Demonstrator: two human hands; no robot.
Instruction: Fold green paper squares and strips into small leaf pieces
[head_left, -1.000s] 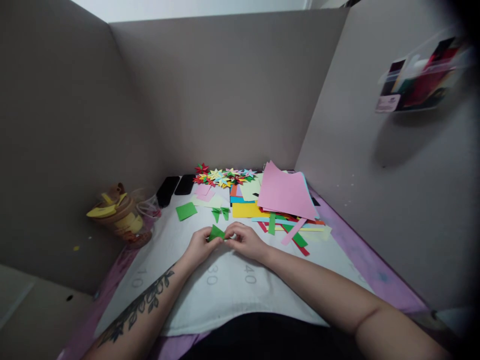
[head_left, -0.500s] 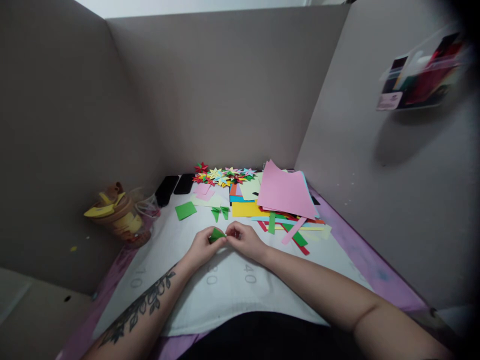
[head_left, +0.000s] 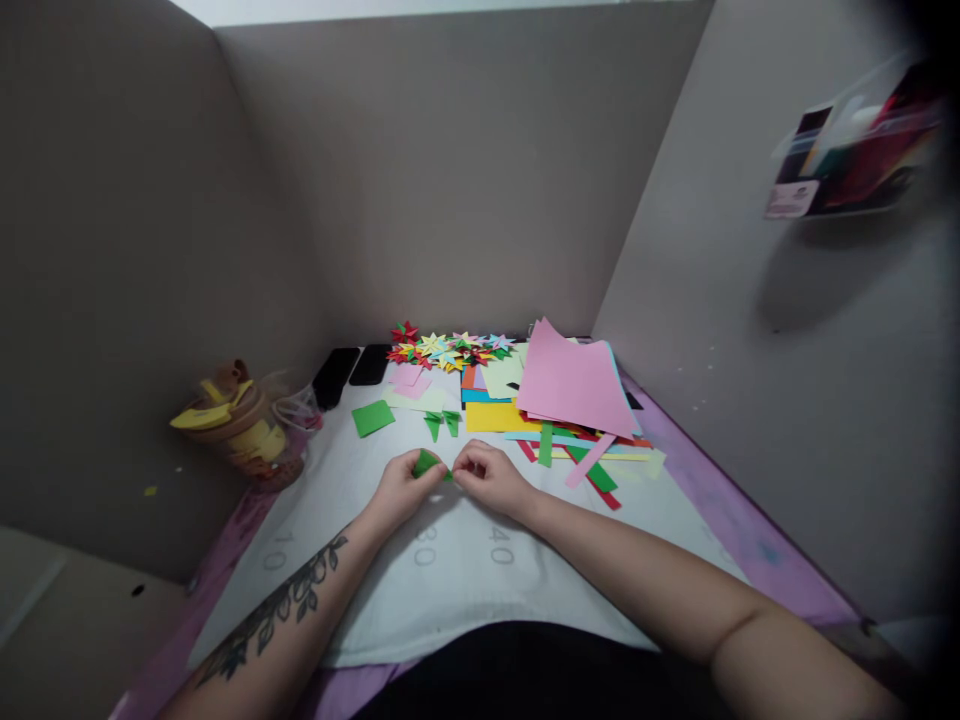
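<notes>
Centrally, between both hands and above the near part of the white cloth (head_left: 360, 600), is a small folded green paper piece (head_left: 425, 462). The left hand (head_left: 403, 487) grasps it between thumb and fingers. The right hand (head_left: 491, 480) has thumb and fingers drawn together at the paper's right tip; whether they pinch it cannot be told.

Handling: expect a very light, thin part, stiff enough to keep a crease but easily bent or torn. Slippage should be slight. Take hold at the folded edges and corners, using fingertips only; avoid crushing the body.

Markings: the cloth carries grey numerals, "10" at left, "30" near centre and "40" to its right. The pale label (head_left: 793, 199) on the clear holder (head_left: 855, 165), far right, is too small to read. Print on the cup (head_left: 251, 440) at left is illegible.
</notes>
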